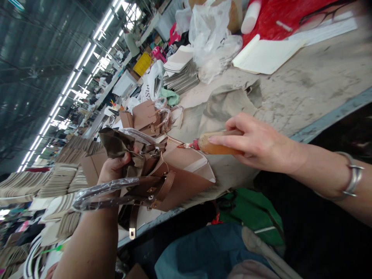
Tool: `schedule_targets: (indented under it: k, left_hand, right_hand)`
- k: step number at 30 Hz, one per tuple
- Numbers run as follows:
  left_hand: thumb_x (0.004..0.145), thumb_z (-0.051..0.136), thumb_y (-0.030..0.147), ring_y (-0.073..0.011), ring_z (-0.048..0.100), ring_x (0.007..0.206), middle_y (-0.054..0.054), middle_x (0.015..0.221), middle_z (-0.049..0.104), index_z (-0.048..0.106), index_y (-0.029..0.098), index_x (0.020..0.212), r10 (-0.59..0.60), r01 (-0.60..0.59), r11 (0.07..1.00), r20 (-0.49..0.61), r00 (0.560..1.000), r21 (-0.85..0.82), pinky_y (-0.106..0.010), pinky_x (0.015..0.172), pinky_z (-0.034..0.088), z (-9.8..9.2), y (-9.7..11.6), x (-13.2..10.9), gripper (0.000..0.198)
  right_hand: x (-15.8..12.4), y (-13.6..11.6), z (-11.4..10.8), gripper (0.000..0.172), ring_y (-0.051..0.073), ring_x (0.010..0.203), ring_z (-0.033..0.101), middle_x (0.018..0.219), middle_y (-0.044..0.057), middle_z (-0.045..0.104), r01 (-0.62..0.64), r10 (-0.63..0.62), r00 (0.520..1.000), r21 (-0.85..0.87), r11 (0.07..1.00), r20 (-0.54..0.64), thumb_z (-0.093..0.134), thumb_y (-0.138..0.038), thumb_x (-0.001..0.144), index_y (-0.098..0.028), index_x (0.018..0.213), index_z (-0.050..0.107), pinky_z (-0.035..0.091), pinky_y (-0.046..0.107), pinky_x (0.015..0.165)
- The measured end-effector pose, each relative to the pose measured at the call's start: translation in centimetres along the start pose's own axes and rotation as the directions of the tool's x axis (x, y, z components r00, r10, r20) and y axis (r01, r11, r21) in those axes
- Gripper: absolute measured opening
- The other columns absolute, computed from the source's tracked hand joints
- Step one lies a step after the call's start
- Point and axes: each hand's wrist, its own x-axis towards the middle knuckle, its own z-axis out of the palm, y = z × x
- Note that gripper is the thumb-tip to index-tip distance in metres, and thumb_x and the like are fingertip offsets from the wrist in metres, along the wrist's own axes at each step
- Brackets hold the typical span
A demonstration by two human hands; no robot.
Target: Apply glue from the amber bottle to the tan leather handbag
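Observation:
A brown handbag [180,182] lies on its side at the table's front edge, its wide end turned to the right. Its handle [107,192] is wrapped in clear plastic and hangs over my left forearm. My left hand [117,166] grips dark olive lining cloth [116,145] bunched at the bag's mouth. In my right hand [255,141] is a glue bottle [221,142] with amber contents, held sideways. Its red, crusted nozzle [188,145] points left at the bag's pale inner edge; whether it touches cannot be made out.
Behind the bag lie more brown bag parts [143,116] and a grey cloth [223,104]. Farther back are stacked panels [183,73], a clear plastic bag [209,35], an open notebook [267,54] and glasses [319,17]. Piles of beige pieces [58,178] stand at left.

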Motion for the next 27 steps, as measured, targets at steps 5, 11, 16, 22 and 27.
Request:
schedule_targets:
  k: [5, 11, 16, 22, 27]
  left_hand:
    - [0.068, 0.080, 0.034, -0.0169, 0.062, 0.067, -0.004, 0.080, 0.065, 0.067, 0.013, 0.092, -0.053, 0.059, 0.997, 0.119, 0.991, -0.052, -0.024, 0.060, 0.053, 0.0, 0.1, 0.0, 0.035]
    - [0.068, 0.080, 0.032, -0.0154, 0.062, 0.061, -0.002, 0.077, 0.065, 0.069, 0.015, 0.091, -0.080, 0.087, 0.995, 0.135, 0.988, -0.044, -0.024, 0.056, 0.054, 0.4, 0.6, -0.2, 0.031]
    - [0.065, 0.082, 0.034, -0.0159, 0.064, 0.063, -0.001, 0.076, 0.067, 0.069, 0.016, 0.092, -0.117, 0.117, 0.993, 0.076, 0.990, 0.008, -0.022, 0.053, 0.054, 1.1, 0.9, -0.3, 0.035]
    - [0.066, 0.081, 0.033, -0.0163, 0.066, 0.064, -0.001, 0.079, 0.068, 0.067, 0.017, 0.098, -0.151, 0.151, 0.988, 0.068, 0.986, 0.016, -0.023, 0.056, 0.055, 2.1, 1.3, -0.7, 0.038]
    - [0.065, 0.082, 0.034, -0.0156, 0.065, 0.061, 0.000, 0.077, 0.068, 0.066, 0.017, 0.097, -0.124, 0.123, 0.991, 0.031, 0.992, 0.048, -0.021, 0.052, 0.053, 2.4, 1.5, -0.9, 0.039]
  right_hand:
    - [0.9, 0.0, -0.2, 0.042, 0.023, 0.087, 0.046, 0.096, 0.009, 0.043, -0.010, 0.007, 0.997, -0.039, 0.999, -0.082, 0.041, -0.010, 0.091, -0.020, 0.125, 0.061, 0.045, 0.034, 0.071]
    - [-0.7, 0.7, -0.5, 0.045, 0.021, 0.089, 0.046, 0.101, 0.008, 0.040, -0.066, 0.069, 0.995, -0.039, 0.997, 0.074, 0.042, -0.009, 0.089, -0.025, 0.129, 0.055, 0.047, 0.033, 0.073]
    - [-0.8, 0.7, -1.2, 0.045, 0.019, 0.088, 0.046, 0.101, 0.007, 0.041, -0.050, 0.056, 0.993, -0.064, 0.997, 0.100, 0.046, -0.007, 0.087, -0.024, 0.128, 0.054, 0.047, 0.031, 0.071]
    - [-0.1, 0.8, -1.0, 0.044, 0.020, 0.087, 0.047, 0.099, 0.007, 0.042, -0.063, 0.067, 0.996, -0.057, 0.996, 0.062, 0.047, -0.005, 0.084, -0.021, 0.123, 0.059, 0.046, 0.032, 0.070]
    - [-1.5, 1.4, -1.1, 0.047, 0.021, 0.085, 0.048, 0.098, 0.007, 0.042, -0.050, 0.052, 0.971, -0.014, 0.999, 0.234, 0.046, -0.006, 0.084, -0.023, 0.126, 0.059, 0.046, 0.033, 0.067]
